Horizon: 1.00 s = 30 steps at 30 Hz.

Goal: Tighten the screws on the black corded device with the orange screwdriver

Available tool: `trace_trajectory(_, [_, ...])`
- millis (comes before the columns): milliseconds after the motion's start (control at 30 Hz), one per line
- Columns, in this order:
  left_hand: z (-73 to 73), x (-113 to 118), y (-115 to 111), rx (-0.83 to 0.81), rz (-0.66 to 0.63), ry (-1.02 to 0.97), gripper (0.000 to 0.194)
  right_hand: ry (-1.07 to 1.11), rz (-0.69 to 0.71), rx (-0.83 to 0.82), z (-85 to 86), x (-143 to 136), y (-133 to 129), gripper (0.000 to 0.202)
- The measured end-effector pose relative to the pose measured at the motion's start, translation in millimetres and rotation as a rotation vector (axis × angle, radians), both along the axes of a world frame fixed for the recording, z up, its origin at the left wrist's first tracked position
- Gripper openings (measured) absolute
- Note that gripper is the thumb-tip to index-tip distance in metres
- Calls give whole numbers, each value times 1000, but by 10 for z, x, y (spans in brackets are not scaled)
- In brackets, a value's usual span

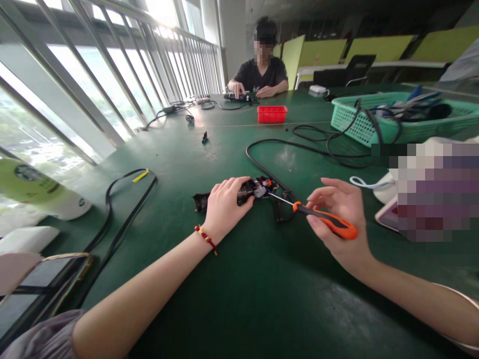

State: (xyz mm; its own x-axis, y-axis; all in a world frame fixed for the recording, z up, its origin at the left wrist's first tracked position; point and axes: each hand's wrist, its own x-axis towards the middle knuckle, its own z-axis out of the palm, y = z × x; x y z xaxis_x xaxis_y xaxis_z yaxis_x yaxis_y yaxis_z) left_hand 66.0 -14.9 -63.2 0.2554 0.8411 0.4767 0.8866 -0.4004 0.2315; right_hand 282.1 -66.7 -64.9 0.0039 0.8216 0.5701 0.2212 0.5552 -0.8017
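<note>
The left hand (221,205) is wrapping over a long black device (259,190), fingers on the far side and thumb on the near side, and the device is resting on the middle of the green table (224,284). Its black left end is looking hard and not too heavy, so that is seeming a good place to hold. Its right end is showing bare grey and orange bits and thin wires, which are probably easy to break, so fingers should be keeping off them. The black cord (277,140) is looking bendy, but its weight may be tugging a little. Further right, the right hand (349,209) is holding the screwdriver (322,217) lightly by its handle, between thumb and fingers; the handle is looking stiff, light and easy to grip. As for what is hiding, a green and white container (41,187) is running off the left edge, the left hand is covering the device's middle, and the screwdriver's tip is getting lost among the tiny parts. 1 dark piece (279,211) nearby is blending in, so I cannot tell if it is joining on.
</note>
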Motion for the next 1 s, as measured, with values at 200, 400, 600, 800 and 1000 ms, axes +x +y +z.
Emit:
trace_trajectory(200, [1, -4, -4, -1, -4, 3, 34, -93, -57, -74, 16, -5, -45, 21])
trace_trajectory(400, [-6, -5, 4, 6, -2, 1, 34, 4, -29, 76, -8, 1, 14, 46])
trace_trajectory(600, [-2, 4, -1, 6, -2, -2, 34, -136, -25, -92, 26, 22, -24, 8])
trace_trajectory(800, [-6, -4, 3, 2, 0, 8, 34, 10, -114, 39, -34, 26, 50, 39])
trace_trajectory(1000, [-15, -9, 1, 11, 0, 1, 33, -38, -15, -165, -5, 31, 4, 15])
